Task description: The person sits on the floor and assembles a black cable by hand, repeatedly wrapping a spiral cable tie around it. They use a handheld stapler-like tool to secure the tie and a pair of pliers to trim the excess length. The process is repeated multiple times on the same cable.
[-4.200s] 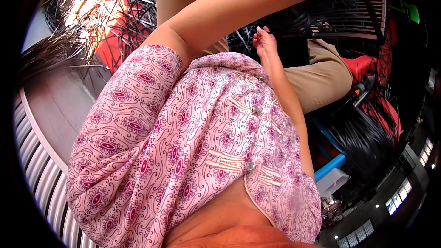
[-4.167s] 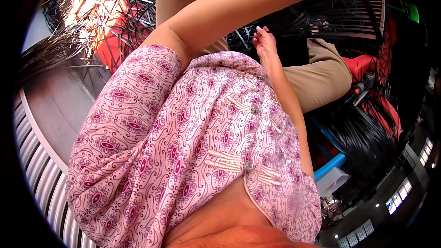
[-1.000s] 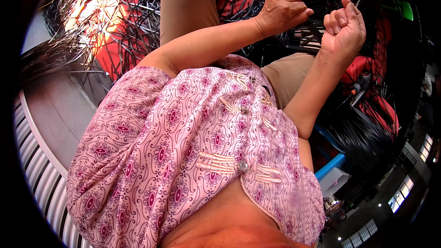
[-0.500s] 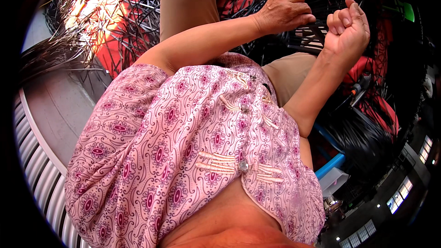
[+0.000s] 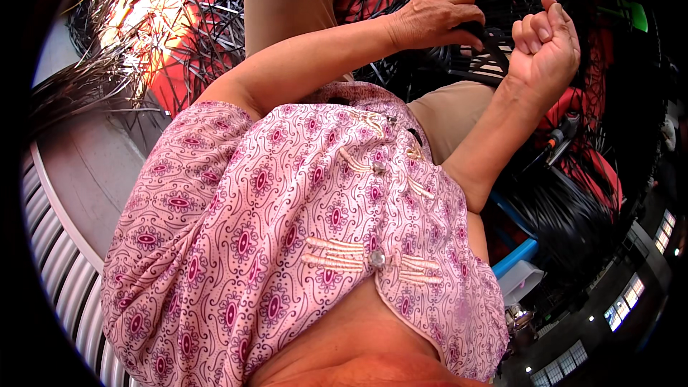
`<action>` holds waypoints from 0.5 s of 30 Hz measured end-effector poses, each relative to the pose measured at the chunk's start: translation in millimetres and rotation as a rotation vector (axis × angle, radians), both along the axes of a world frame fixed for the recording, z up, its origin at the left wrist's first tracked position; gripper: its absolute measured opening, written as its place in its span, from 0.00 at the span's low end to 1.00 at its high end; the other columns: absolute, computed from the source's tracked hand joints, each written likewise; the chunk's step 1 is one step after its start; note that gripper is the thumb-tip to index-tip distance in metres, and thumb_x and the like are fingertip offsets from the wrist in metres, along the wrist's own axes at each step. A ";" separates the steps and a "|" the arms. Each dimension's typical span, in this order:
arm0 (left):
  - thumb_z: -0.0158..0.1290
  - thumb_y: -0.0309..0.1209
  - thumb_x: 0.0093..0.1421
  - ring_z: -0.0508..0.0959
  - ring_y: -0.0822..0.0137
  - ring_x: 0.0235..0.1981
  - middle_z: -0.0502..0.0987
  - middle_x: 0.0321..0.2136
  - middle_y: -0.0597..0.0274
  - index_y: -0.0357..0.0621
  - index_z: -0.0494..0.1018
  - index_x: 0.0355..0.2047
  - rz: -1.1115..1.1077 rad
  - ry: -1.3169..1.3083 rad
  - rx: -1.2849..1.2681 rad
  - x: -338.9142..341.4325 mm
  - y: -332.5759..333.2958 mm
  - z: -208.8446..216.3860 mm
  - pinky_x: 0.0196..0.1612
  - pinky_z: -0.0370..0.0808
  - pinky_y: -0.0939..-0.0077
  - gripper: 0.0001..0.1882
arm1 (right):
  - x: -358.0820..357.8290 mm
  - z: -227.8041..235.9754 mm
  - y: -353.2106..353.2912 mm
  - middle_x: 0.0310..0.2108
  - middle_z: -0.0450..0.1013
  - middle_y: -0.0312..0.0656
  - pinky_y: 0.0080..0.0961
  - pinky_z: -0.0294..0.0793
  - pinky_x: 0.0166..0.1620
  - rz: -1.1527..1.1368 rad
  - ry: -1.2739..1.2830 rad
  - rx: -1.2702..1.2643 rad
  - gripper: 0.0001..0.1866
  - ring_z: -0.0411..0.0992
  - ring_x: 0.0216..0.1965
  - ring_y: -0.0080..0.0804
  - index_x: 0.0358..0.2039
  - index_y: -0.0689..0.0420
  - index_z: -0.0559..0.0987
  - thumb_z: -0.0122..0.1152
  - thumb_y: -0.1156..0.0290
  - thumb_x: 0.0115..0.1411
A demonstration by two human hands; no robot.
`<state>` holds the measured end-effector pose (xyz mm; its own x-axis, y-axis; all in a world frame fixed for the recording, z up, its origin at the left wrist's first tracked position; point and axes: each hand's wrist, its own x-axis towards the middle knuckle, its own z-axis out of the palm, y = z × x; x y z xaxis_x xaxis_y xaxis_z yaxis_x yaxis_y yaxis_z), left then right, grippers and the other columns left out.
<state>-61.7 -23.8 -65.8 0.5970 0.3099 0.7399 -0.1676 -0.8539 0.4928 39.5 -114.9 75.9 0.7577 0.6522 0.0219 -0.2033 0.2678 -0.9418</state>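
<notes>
I look down my own pink patterned blouse. My left hand reaches forward at the top of the view, its fingers closed over a flat bundle of black strips. To its right my right hand is raised, its fingers curled into a loose fist with the thumb against the forefinger. I can make out nothing in it. The two hands are a short gap apart, above my beige trouser knee.
Tangled thin black strips lie over a red surface at the upper left. A dark heap of strips sits at the right. Grey ribbed metal curves along the left. A blue bar shows at the lower right.
Both arms were stretched far forward 4.2 s ago. They have drawn back and bent. Over the last second my left hand has settled onto the black bundle and my right hand's fingers have curled in.
</notes>
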 end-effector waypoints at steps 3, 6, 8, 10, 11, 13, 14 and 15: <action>0.66 0.47 0.54 0.77 0.62 0.33 0.71 0.30 0.64 0.51 0.79 0.39 0.012 -0.006 -0.018 -1.0 0.3 -2.0 0.34 0.75 0.69 0.19 | 2.5 -3.0 0.8 0.16 0.58 0.32 0.19 0.49 0.21 0.014 -0.006 0.004 0.09 0.50 0.15 0.18 0.38 0.71 0.77 0.56 0.75 0.68; 0.67 0.48 0.53 0.77 0.62 0.31 0.71 0.29 0.64 0.51 0.79 0.38 0.010 -0.021 -0.026 2.1 -2.0 -0.2 0.33 0.75 0.69 0.19 | 3.0 -0.1 -2.5 0.16 0.58 0.32 0.20 0.49 0.21 0.016 0.004 0.029 0.09 0.50 0.15 0.18 0.38 0.71 0.77 0.56 0.76 0.67; 0.67 0.48 0.53 0.77 0.62 0.31 0.71 0.29 0.64 0.51 0.79 0.37 0.017 -0.029 -0.025 3.1 -2.7 -1.2 0.33 0.75 0.69 0.19 | 4.8 -1.1 -3.1 0.16 0.58 0.34 0.21 0.49 0.20 0.016 0.015 0.048 0.08 0.51 0.15 0.19 0.37 0.72 0.77 0.56 0.77 0.66; 0.67 0.47 0.52 0.77 0.62 0.31 0.71 0.29 0.64 0.51 0.79 0.37 0.040 -0.031 -0.028 1.6 -2.3 -4.3 0.33 0.75 0.69 0.19 | 7.0 -5.0 1.3 0.16 0.58 0.33 0.21 0.49 0.20 0.030 0.018 0.044 0.08 0.51 0.15 0.19 0.37 0.72 0.77 0.56 0.77 0.65; 0.67 0.47 0.52 0.77 0.62 0.31 0.71 0.29 0.64 0.51 0.79 0.37 0.048 -0.027 -0.033 0.4 -1.1 -5.9 0.33 0.75 0.69 0.19 | 8.0 -6.7 3.9 0.16 0.58 0.33 0.21 0.49 0.20 0.036 0.019 0.042 0.08 0.51 0.15 0.19 0.37 0.72 0.77 0.56 0.77 0.65; 0.68 0.47 0.52 0.77 0.62 0.31 0.72 0.30 0.64 0.51 0.79 0.37 0.023 -0.033 -0.043 2.1 -3.4 -3.2 0.33 0.75 0.69 0.19 | 8.8 -2.1 4.5 0.16 0.58 0.33 0.21 0.49 0.20 0.010 0.019 0.030 0.08 0.50 0.15 0.19 0.37 0.72 0.77 0.56 0.77 0.65; 0.68 0.47 0.52 0.77 0.62 0.31 0.72 0.30 0.64 0.50 0.79 0.38 0.009 -0.040 -0.049 3.2 -5.0 -1.9 0.34 0.75 0.69 0.19 | 8.5 0.3 3.9 0.16 0.58 0.33 0.21 0.49 0.20 -0.004 0.018 0.024 0.08 0.50 0.15 0.19 0.37 0.72 0.77 0.56 0.78 0.65; 0.68 0.46 0.52 0.77 0.62 0.31 0.72 0.30 0.63 0.50 0.79 0.38 0.014 -0.042 -0.053 1.8 -4.0 -2.8 0.34 0.75 0.69 0.19 | 6.9 -0.2 5.3 0.16 0.58 0.33 0.21 0.48 0.20 -0.005 0.017 0.014 0.08 0.50 0.15 0.19 0.37 0.72 0.77 0.56 0.78 0.65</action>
